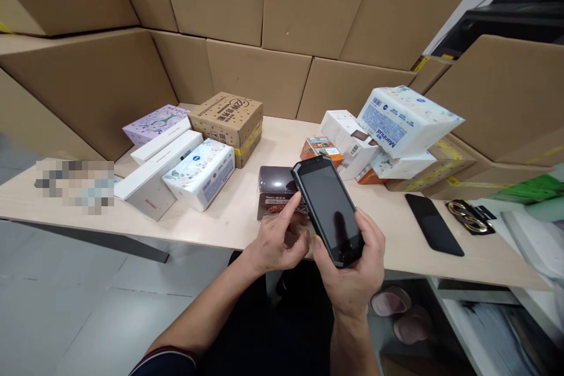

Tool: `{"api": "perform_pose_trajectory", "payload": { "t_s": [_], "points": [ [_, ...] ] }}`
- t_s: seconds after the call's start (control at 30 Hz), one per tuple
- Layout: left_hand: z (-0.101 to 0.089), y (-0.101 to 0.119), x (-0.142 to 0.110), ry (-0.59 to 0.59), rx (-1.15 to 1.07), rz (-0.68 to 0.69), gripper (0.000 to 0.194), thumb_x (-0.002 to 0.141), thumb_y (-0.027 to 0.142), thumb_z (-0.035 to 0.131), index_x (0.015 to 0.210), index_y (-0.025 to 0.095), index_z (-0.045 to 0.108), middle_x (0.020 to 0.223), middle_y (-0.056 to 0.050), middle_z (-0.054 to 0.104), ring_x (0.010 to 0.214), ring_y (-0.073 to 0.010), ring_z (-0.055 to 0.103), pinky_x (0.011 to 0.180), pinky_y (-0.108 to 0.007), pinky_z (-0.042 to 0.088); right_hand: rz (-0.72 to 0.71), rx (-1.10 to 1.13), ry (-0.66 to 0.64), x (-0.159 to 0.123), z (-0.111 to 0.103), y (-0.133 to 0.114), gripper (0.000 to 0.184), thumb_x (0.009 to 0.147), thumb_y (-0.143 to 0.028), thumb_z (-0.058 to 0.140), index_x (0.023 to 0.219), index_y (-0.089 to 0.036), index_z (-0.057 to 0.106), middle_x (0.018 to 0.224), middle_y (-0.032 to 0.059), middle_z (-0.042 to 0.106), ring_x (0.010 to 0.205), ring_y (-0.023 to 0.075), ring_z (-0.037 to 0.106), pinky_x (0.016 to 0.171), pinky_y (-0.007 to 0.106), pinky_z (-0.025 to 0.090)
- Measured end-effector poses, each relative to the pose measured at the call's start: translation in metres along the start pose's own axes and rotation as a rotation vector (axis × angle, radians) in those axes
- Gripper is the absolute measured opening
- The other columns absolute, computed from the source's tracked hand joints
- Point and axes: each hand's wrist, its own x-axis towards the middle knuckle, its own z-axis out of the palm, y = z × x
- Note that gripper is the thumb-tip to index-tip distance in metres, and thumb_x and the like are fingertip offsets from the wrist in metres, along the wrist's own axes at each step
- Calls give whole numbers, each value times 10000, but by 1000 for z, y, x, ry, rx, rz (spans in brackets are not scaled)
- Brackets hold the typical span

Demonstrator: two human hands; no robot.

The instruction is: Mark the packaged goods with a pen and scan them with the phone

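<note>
A thick black rugged smartphone (330, 208) is held tilted over the table's front edge, its dark screen towards me. My right hand (355, 264) grips its lower end, thumb on one side and fingers on the other. Beside its left edge, my left hand (282, 238) has the index finger stretched to touch the upper side, with the thumb apart and the other fingers bent, partly hidden. Just behind the hands sits a dark brown box (277, 182) with a food picture, partly covered by the phone and fingers.
On the left stand a brown carton (227, 120), white boxes (161, 173), a purple box (156, 122) and a tissue pack (200, 173). Stacked packs (405, 120) and an orange box (324, 148) stand right. A black slab (434, 223) lies near gold scissors (469, 216). Cardboard walls (259, 73) enclose the table.
</note>
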Motion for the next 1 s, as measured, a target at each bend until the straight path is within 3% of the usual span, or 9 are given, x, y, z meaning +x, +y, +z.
{"api": "perform_pose_trajectory", "payload": {
  "t_s": [0.43, 0.77, 1.0],
  "points": [
    [0, 0, 2, -31, -106, -28, 778, 890, 176, 560, 1584, 162, 209, 744, -2, 675, 615, -123, 632, 593, -230, 541, 19, 17, -39, 2, -3, 2, 782, 735, -311, 812, 1429, -158, 488, 1299, 184, 607, 1218, 318, 609, 999, 540, 539],
    [-1, -1, 1, -45, -41, 20, 818, 881, 180, 567, 1592, 132, 165, 775, -28, 704, 603, -142, 652, 595, -256, 544, 64, 17, -4, -7, 3, 2, 812, 731, -341, 820, 1442, -176, 463, 1329, 180, 595, 1232, 326, 605, 993, 561, 535],
    [0, -3, -2, 10, -12, 69, 811, 875, 198, 572, 1583, 116, 186, 764, -9, 698, 612, -130, 647, 629, -257, 571, 52, 27, 26, -5, 3, 4, 795, 721, -324, 826, 1421, -167, 486, 1325, 183, 601, 1228, 329, 607, 991, 565, 535]
  ]
}}
